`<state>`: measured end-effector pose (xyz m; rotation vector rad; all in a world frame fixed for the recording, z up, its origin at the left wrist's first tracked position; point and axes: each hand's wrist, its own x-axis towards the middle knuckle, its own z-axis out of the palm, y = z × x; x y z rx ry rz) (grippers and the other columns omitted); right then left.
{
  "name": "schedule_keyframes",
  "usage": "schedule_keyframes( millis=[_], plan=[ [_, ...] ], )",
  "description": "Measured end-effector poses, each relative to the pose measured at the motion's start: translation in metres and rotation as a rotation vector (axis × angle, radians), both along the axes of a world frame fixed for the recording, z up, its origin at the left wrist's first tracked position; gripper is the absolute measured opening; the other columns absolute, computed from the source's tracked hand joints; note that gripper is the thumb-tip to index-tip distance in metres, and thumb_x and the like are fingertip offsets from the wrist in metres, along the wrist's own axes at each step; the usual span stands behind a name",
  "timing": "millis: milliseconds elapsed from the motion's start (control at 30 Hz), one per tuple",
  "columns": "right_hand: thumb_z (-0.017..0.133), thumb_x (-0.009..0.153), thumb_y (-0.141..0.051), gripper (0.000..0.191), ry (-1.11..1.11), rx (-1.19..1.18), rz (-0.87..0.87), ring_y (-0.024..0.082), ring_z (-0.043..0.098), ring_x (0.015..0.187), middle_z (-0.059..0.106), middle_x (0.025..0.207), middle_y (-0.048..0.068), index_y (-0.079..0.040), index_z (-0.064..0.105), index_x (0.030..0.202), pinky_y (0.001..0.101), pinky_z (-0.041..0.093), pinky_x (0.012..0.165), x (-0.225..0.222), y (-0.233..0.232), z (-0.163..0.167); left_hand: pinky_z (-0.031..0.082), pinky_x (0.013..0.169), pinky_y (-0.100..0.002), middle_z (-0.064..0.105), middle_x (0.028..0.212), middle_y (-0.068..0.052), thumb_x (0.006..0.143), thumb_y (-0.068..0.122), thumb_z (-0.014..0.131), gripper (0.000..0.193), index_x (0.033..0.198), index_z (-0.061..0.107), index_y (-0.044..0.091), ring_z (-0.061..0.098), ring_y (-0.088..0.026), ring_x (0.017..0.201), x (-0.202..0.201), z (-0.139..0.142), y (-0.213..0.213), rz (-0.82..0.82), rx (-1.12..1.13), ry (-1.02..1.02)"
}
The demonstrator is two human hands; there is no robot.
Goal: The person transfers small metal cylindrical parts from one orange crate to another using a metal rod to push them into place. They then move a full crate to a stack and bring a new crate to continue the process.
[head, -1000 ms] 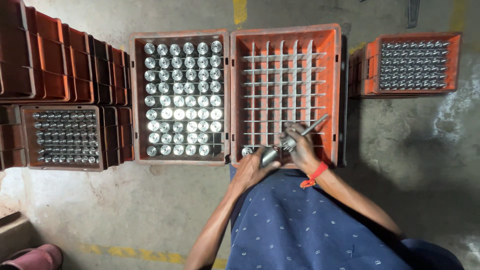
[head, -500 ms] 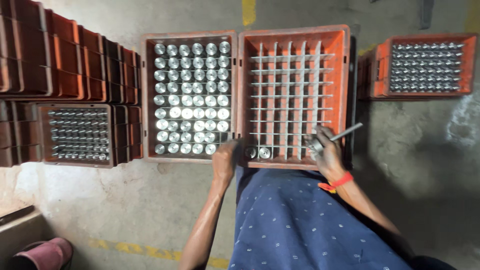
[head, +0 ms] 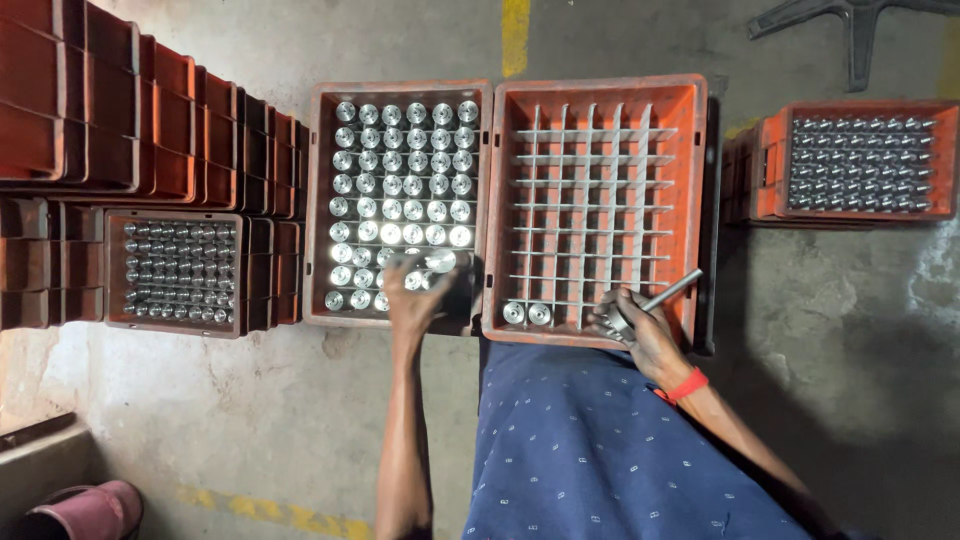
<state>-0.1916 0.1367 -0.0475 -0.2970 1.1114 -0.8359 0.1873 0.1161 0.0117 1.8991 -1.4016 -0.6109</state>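
Fingers of the left hand grip a shiny round metal cylinder; the right hand grips a thin steel rod.

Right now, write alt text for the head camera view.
Seen from above, a person's left hand lifts a shiny metal cylinder from a full orange crate, while the right hand holds a thin metal rod over a gridded crate holding two cylinders. More orange crates stand on the concrete floor.
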Motion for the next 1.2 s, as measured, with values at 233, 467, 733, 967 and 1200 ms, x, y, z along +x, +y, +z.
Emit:
schedule_keyframes(
  millis=[233, 467, 733, 967, 1200],
  plan=[
    [0.053, 0.103, -0.013, 0.022, -0.013, -0.026, -0.128, 0.022, 0.072, 0.096, 0.069, 0.102, 0.003, -0.004, 0.059, 0.122, 0.0298, 0.058, 0.081, 0.022, -0.011, 0.0, 0.055, 0.07, -0.035, 0.072, 0.091, -0.008, 0.08, 0.024, 0.086, 0.041, 0.109, 0.071, -0.001, 0.066, -0.022, 0.078, -0.076, -0.024, -0.006, 0.315, 0.182, 1.25],
    [0.057, 0.101, -0.004, 0.024, -0.024, -0.302, -0.229, 0.017, 0.069, 0.089, 0.065, 0.093, 0.008, -0.006, 0.057, 0.125, 0.0309, 0.057, 0.075, 0.057, -0.028, 0.034, 0.058, 0.076, -0.043, 0.075, 0.096, -0.022, 0.074, 0.015, 0.085, 0.043, 0.111, 0.067, 0.0, 0.076, -0.034, 0.087, -0.175, -0.034, 0.036, -0.263, 0.165, 0.21],
    [0.059, 0.105, -0.005, 0.014, 0.065, -0.509, -0.003, 0.016, 0.066, 0.081, 0.065, 0.088, 0.01, -0.001, 0.062, 0.118, 0.0292, 0.055, 0.073, 0.057, -0.014, 0.029, 0.056, 0.08, -0.05, 0.076, 0.094, -0.025, 0.073, 0.023, 0.086, 0.053, 0.118, 0.069, 0.002, 0.073, -0.04, 0.09, -0.185, -0.011, 0.031, -0.472, 0.418, 0.183],
    [0.059, 0.097, -0.002, 0.018, -0.076, -0.063, -0.324, 0.018, 0.07, 0.082, 0.068, 0.091, 0.004, -0.002, 0.063, 0.115, 0.0329, 0.059, 0.076, 0.024, -0.029, -0.005, 0.058, 0.081, -0.049, 0.072, 0.105, -0.024, 0.088, 0.041, 0.076, 0.064, 0.136, 0.057, 0.003, 0.074, -0.039, 0.089, -0.162, 0.017, 0.03, -0.606, 0.497, 0.122],
    [0.057, 0.102, -0.002, 0.014, -0.089, -0.161, -0.365, 0.021, 0.07, 0.086, 0.065, 0.086, 0.008, -0.003, 0.061, 0.116, 0.0356, 0.058, 0.079, -0.011, -0.026, -0.021, 0.055, 0.086, -0.045, 0.072, 0.116, -0.023, 0.082, -0.002, 0.055, 0.054, 0.136, 0.061, 0.003, 0.069, -0.042, 0.101, -0.126, -0.001, 0.038, -0.867, -0.015, -0.109]
  ],
)
